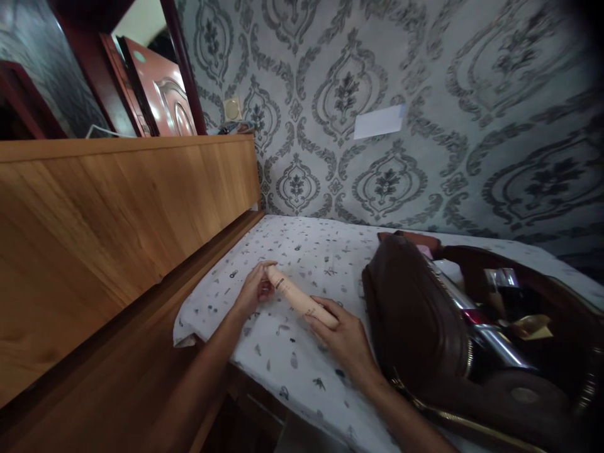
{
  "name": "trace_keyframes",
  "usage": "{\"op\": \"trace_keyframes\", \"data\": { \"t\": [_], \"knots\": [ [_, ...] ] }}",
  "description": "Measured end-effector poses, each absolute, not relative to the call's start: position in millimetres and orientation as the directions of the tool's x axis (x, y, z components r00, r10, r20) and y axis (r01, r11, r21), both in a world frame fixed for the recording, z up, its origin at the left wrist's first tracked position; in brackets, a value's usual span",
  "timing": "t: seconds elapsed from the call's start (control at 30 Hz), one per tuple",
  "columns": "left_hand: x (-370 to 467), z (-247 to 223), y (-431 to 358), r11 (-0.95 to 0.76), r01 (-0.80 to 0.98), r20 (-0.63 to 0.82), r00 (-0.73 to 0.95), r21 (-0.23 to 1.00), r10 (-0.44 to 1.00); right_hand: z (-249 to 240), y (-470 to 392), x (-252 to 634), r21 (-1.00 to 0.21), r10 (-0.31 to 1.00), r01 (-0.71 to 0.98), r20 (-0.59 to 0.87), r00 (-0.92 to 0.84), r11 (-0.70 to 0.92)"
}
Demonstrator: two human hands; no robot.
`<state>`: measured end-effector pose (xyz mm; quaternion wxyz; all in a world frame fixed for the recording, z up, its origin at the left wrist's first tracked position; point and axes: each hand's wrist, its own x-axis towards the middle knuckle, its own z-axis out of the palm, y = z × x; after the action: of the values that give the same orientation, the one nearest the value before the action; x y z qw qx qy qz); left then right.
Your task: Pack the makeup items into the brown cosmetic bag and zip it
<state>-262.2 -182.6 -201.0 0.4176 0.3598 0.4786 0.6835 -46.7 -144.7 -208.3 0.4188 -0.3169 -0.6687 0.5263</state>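
Note:
A long, slim, peach-coloured tube-shaped bottle [297, 298] with small print on it is held slantwise above the patterned white sheet [302, 251]. My right hand [343, 333] is closed around its lower right end, thumb and fingers on opposite sides. At the upper left end, my left hand [258, 286] has its fingers curled about the tip. To the right of my right hand lies an open dark brown bag [410, 314] with a gold zip.
Inside the bag are a silver cylinder with a red band [491, 336], a white container [449, 272] and other small items. A wooden headboard [141, 201] rises at left. Grey patterned wallpaper [321, 163] covers the wall behind, with a pale rectangle [379, 122] on it.

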Motion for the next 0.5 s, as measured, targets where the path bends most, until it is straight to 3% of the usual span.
{"op": "trace_keyframes", "data": {
  "t": [0.13,0.23,0.37,0.5],
  "knots": [
    [-261,-191,-193,-0.205,-0.238,0.122,-0.325,0.949,0.938,-205,-145,-47,-0.985,0.872,-0.102,0.172,-0.459,0.141],
    [-261,-192,-195,-0.204,-0.253,0.115,-0.327,0.946,0.938,-203,-146,-47,-0.971,0.837,-0.195,-0.009,-0.548,-0.138],
    [-262,-197,-192,-0.242,-0.261,0.15,-0.328,0.934,0.933,-200,-145,-48,-0.825,0.735,-0.264,-0.242,-0.633,-0.5],
    [-262,-199,-188,-0.238,-0.253,0.145,-0.337,0.938,0.93,-201,-142,-47,-0.764,0.697,-0.294,-0.269,-0.665,-0.575]
  ]
}}
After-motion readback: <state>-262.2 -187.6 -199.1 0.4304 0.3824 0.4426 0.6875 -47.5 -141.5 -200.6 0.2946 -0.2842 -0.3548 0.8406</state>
